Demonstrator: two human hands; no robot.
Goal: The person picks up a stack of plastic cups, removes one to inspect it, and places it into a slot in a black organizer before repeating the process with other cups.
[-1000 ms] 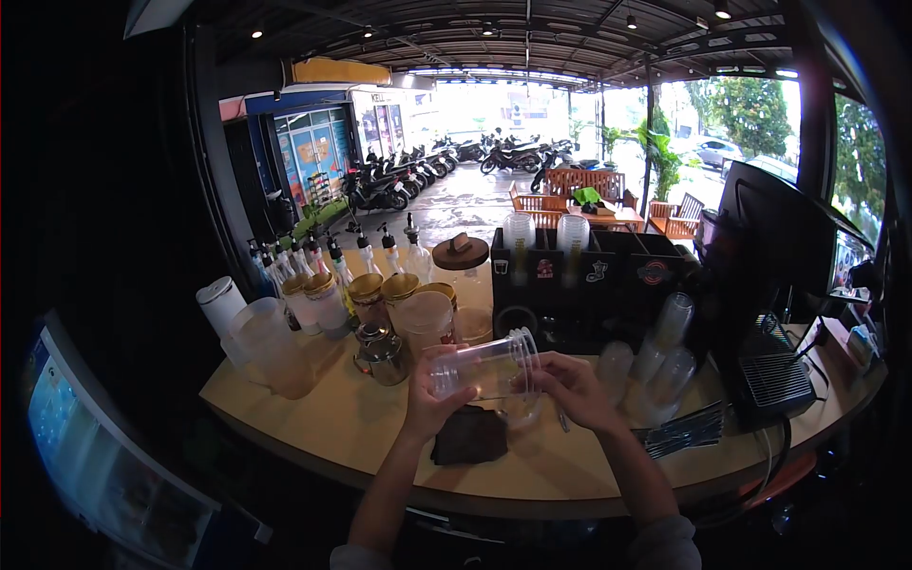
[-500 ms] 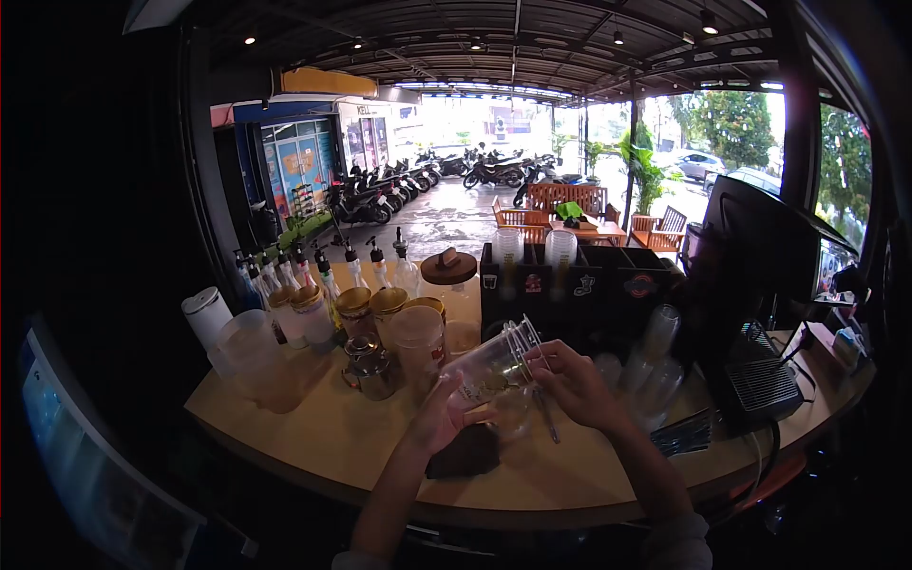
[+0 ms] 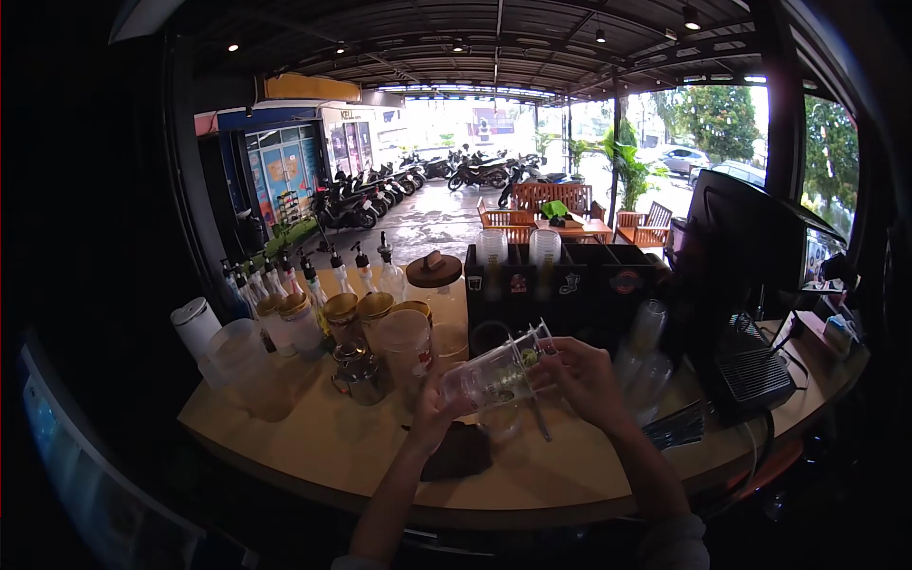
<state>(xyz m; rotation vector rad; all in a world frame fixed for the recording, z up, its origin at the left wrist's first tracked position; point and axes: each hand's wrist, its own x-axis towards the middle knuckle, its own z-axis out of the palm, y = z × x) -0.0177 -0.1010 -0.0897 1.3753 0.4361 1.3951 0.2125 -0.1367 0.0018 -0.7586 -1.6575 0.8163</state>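
Note:
Clear plastic cups (image 3: 484,378), nested in one another, lie tilted between my two hands above the counter. Around their base end, at the lower left, the fingers of my left hand (image 3: 433,415) are closed. My right hand (image 3: 587,382) grips the rim end at the upper right. A gap shows between the rims there. Beneath the cups lies a dark folded cloth (image 3: 460,452) on the wooden counter (image 3: 332,446). A thin stick-like tool (image 3: 541,420) rests just right of the cups.
To the left stand a metal pitcher (image 3: 360,374), a clear printed container (image 3: 407,344), a large clear jug (image 3: 242,359) and several pump bottles (image 3: 364,270). A black organizer (image 3: 589,296) with cup stacks is behind. On the right are upside-down cups (image 3: 648,332) and a black machine (image 3: 755,375).
The rims at the right end of the stack have spread farther apart, with my right hand still on them. The whole view has shifted slightly, so the scene sits farther left.

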